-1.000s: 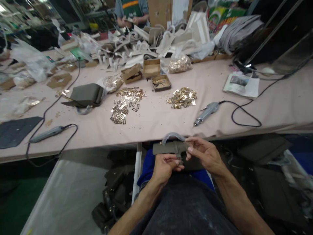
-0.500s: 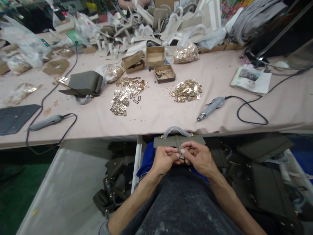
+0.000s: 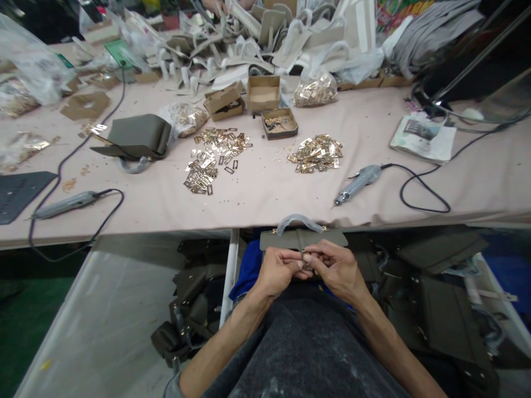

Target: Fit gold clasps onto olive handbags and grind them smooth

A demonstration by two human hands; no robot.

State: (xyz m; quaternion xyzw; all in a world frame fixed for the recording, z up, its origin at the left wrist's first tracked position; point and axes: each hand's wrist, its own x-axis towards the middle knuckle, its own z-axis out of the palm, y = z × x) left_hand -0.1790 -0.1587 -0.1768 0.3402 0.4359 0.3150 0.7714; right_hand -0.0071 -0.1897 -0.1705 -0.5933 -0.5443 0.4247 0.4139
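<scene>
Since a second ago, the right hand (image 3: pixel 338 269) has moved from the handle's (image 3: pixel 299 219) end to the left hand (image 3: pixel 277 272), as I watch from afar. Both hands' fingers pinch a small metal piece (image 3: pixel 306 266), mostly hidden, at the center strap (image 3: pixel 301 237) of an olive-grey bag (image 3: pixel 280 241). Its handle plastic-wrapped, the bag lies over the blue-clad lap (image 3: pixel 247 271) at the desk's (image 3: pixel 145 213) edge.

A pinkish cloth covers the long table (image 3: pixel 489 179). On it lie a dark mat (image 3: pixel 25 190), a grey power tool (image 3: pixel 68 204) at left and a second grey tool (image 3: pixel 360 181) at right, an olive bag (image 3: pixel 139 132), a spread of metal frames (image 3: pixel 201 179), a gold-coloured heap (image 3: pixel 317 155), a small open carton (image 3: pixel 285 134), a booklet (image 3: pixel 423 137) and, farther back, a jumble of pale strapped pieces (image 3: pixel 265 47)
</scene>
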